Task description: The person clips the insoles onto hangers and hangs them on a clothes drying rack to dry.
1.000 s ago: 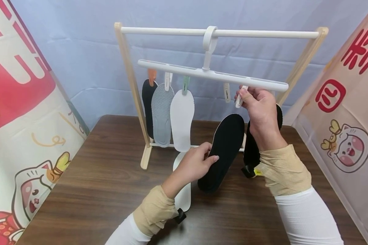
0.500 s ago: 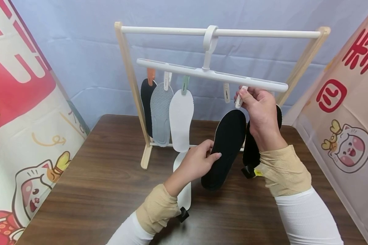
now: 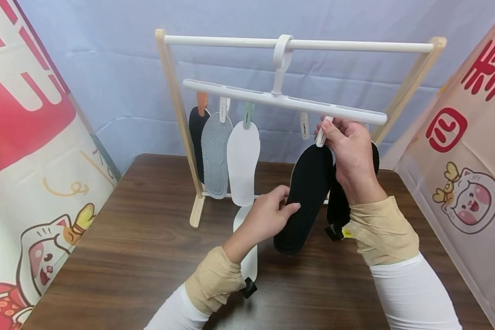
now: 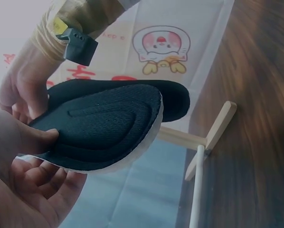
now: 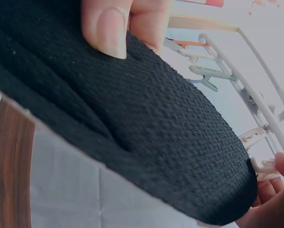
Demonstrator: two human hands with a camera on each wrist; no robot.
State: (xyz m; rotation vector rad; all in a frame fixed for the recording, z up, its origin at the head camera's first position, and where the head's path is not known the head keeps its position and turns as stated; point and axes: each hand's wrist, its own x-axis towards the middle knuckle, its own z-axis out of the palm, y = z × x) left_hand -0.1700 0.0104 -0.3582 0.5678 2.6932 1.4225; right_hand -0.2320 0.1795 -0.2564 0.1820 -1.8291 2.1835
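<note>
My left hand (image 3: 266,215) pinches a black insole (image 3: 309,197) by its edge, thumb on the dark face and fingers behind. The insole stands tilted, its top end right at a white clothespin (image 3: 323,133). That clothespin hangs under the right half of a white hanger (image 3: 247,94), and my right hand (image 3: 352,153) pinches it between thumb and fingers. In the right wrist view the insole's tip (image 5: 227,204) overlaps the clothespin's mouth (image 5: 264,170). Another black insole (image 3: 338,208) hangs behind my right hand, its top hidden. A free white clothespin (image 3: 304,125) hangs just left.
Orange, white and green clothespins hold a black insole (image 3: 196,137), a grey insole (image 3: 216,156) and a white insole (image 3: 243,162). Another white insole (image 3: 249,263) lies on the brown table (image 3: 148,256), partly behind my left arm. The hanger slopes down rightward from a wooden rack (image 3: 412,85).
My left hand has raised the black insole slightly up and to the right, closing the gap to the clothespin. My right hand has stayed at the clothespin.
</note>
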